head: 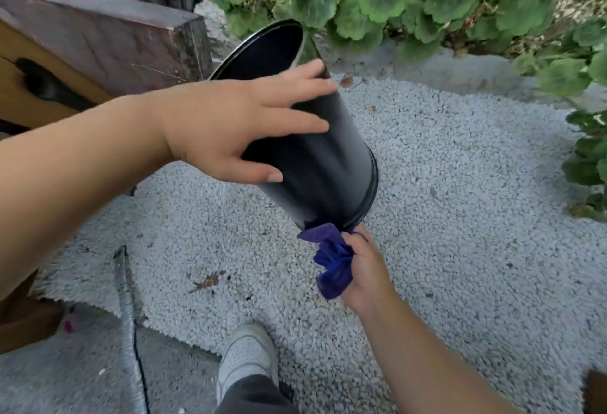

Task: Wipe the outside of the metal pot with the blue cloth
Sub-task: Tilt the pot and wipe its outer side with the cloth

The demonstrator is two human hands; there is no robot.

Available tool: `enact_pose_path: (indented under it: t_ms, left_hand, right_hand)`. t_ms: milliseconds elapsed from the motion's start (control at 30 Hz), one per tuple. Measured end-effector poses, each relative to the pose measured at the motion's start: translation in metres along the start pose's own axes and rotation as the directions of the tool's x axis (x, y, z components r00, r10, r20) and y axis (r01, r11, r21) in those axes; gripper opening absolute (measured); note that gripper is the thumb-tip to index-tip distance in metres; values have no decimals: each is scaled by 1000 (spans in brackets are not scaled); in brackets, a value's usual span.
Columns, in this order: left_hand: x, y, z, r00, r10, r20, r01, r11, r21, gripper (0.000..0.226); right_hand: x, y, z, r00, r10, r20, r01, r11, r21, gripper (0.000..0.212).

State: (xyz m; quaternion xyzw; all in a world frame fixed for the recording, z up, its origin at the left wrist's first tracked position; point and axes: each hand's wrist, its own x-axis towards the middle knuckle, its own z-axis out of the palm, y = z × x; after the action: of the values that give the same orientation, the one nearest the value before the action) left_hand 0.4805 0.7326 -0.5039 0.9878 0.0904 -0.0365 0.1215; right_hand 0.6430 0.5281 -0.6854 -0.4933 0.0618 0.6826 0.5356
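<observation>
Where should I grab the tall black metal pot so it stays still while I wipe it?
Hold the tall black metal pot around the middle of its smooth side wall, coming from the left, as the left hand does. The pot is tilted with its open rim up and away, so a mid-wall grip likely balances it and leaves the base free for the right hand with the crumpled blue cloth.

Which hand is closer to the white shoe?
The right hand. It holds the blue cloth low at the pot's bottom end, just above the white shoe. The left hand grips the pot's side higher up, farther away.
</observation>
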Motion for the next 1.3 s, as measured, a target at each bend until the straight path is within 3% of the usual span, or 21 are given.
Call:
enact_pose_path:
  t_ms: [100,267,367,467,533,600,700,767,867,967,1033,1167,1300]
  left_hand:
    - [11,-5,3,998,40,-39,-35,991,127,66]
    - [20,14,0,944,-312,-111,278,928,-249,67]
    - [34,20,-11,878,-473,-69,445,861,-244,78]
    - [48,24,-17,765,-644,5,611,724,-321,76]
    - [54,26,-19,744,-667,45,609,649,-456,67]
    - [56,26,-20,793,-607,49,537,659,-526,68]
    - [52,25,-16,906,-423,20,402,845,-354,72]
    - [48,21,-9,922,-386,-4,378,905,-193,69]
    - [51,15,-5,903,-425,-64,425,905,-12,65]
    - [66,12,-9,880,-467,-83,471,881,43,67]
    - [77,12,-6,869,-488,-78,493,867,72,70]
    - [92,6,-3,829,-551,-98,557,829,49,62]
    - [95,-7,-9,785,-616,-67,619,785,27,65]
  right_hand:
    - [9,-9,-10,1000,5,-24,-6,999,-37,26]
    - [12,-25,-20,999,27,-36,-32,989,-147,12]
    - [9,-46,-30,999,53,5,-50,962,-267,22]
    - [11,-66,-28,997,69,24,-56,937,-345,15]
    - [17,-78,-26,998,46,-33,-55,926,-374,12]
    - [24,-86,-28,998,12,-61,-34,927,-375,13]
    - [30,-88,-33,997,-14,-81,-9,962,-273,12]
    - [32,-89,-35,995,-15,-98,-11,966,-260,21]
    - [32,-92,-31,990,-43,-135,9,971,-241,19]
    - [34,-95,-22,907,-244,-342,202,967,-154,23]
    - [35,-96,-15,818,-412,-401,324,907,-270,43]
    - [31,-83,-3,823,-527,-214,268,692,-670,55]
    - [24,-62,-2,795,-593,-129,337,608,-719,49]
